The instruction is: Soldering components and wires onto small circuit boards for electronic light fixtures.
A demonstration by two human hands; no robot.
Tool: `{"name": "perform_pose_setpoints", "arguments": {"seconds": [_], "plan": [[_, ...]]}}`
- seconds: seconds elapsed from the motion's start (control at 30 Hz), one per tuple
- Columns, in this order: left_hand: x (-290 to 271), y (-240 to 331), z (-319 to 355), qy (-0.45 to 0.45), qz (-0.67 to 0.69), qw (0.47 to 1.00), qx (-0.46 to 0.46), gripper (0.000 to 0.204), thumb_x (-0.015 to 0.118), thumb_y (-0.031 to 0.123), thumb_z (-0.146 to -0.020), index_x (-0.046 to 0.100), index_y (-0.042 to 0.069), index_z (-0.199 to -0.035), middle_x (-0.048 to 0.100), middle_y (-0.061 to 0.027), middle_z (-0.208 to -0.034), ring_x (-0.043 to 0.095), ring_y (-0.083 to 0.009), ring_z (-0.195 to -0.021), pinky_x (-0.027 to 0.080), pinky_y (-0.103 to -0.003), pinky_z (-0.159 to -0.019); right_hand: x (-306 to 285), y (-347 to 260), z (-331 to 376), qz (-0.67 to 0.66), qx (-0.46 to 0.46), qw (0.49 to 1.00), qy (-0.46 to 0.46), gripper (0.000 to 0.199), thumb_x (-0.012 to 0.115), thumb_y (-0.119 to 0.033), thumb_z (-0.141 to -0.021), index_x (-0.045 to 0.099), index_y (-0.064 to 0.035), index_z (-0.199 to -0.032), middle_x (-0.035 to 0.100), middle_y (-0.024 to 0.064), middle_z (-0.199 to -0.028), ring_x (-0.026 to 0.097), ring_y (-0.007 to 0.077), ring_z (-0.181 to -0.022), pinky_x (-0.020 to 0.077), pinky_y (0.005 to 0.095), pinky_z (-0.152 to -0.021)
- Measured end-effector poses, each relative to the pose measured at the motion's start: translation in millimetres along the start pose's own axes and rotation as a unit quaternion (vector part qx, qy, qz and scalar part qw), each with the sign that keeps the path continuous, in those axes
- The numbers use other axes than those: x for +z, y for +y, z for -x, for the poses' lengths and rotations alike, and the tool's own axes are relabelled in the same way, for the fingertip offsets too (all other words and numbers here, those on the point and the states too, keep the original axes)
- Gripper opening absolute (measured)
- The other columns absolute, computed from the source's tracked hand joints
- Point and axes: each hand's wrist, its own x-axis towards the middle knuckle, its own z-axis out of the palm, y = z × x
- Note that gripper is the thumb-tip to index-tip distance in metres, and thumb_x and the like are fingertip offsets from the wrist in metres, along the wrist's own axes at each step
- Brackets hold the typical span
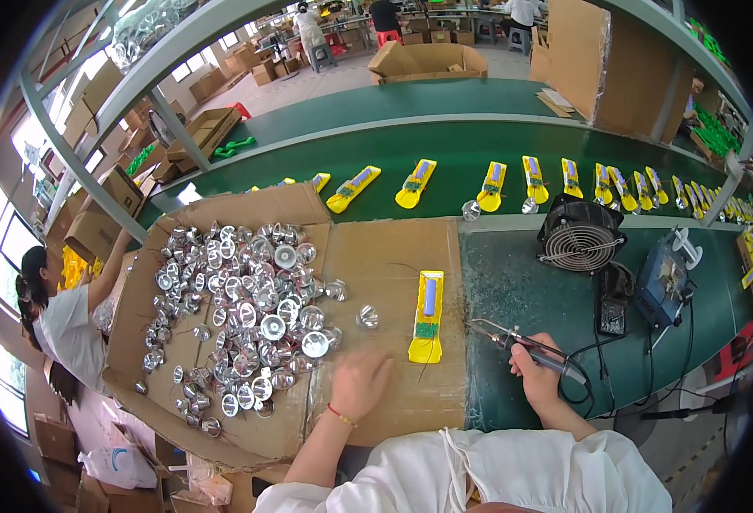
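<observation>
My right hand is closed around a soldering iron, its tip pointing left towards a yellow flashlight housing. The housing lies upright on the cardboard, with a blue battery and a green circuit board inside; thin wires stick out of it. Just left of the housing, my left hand hovers over the cardboard, smeared by motion, so its fingers cannot be made out. Beyond that hand a single silver reflector cup rests on the cardboard. Many more reflector cups fill the carton at left.
A low cardboard carton borders the left side. On the green bench at right stand a black fan, a soldering iron stand and a blue soldering station with cables. A row of yellow housings lines the green conveyor. A co-worker is at left.
</observation>
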Motion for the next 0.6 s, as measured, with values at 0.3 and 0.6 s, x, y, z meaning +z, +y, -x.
{"name": "perform_pose_setpoints", "arguments": {"seconds": [0.3, 0.6], "plan": [[23.9, -33.3, -32.2, 0.058, -0.092, 0.993, 0.038, 0.025, 0.054, 0.002, -0.069, 0.058, 0.002, -0.094, 0.057, -0.0097, -0.076, 0.055, -0.0271, -0.072, 0.046, -0.035, -0.066, 4.4, -3.3, 10.4, -0.011, 0.006, 1.000, -0.018, 0.016, 0.063, -0.010, -0.078, 0.050, -0.0005, -0.080, 0.058, 0.0068, -0.064, 0.052, 0.0091, -0.051, 0.0438, 0.0219, -0.047], [12.5, -32.2, -66.8, 0.149, -0.094, 0.984, 0.011, 0.034, 0.066, 0.011, -0.067, 0.057, 0.010, -0.100, 0.055, -0.0106, -0.089, 0.053, -0.0291, -0.084, 0.045, -0.038, -0.070, 2.5, -8.2, 4.4, 0.006, -0.012, 1.000, 0.017, 0.013, 0.061, -0.008, -0.079, 0.051, 0.0005, -0.082, 0.058, 0.0077, -0.065, 0.053, 0.0089, -0.051, 0.0425, 0.0210, -0.046]]}}
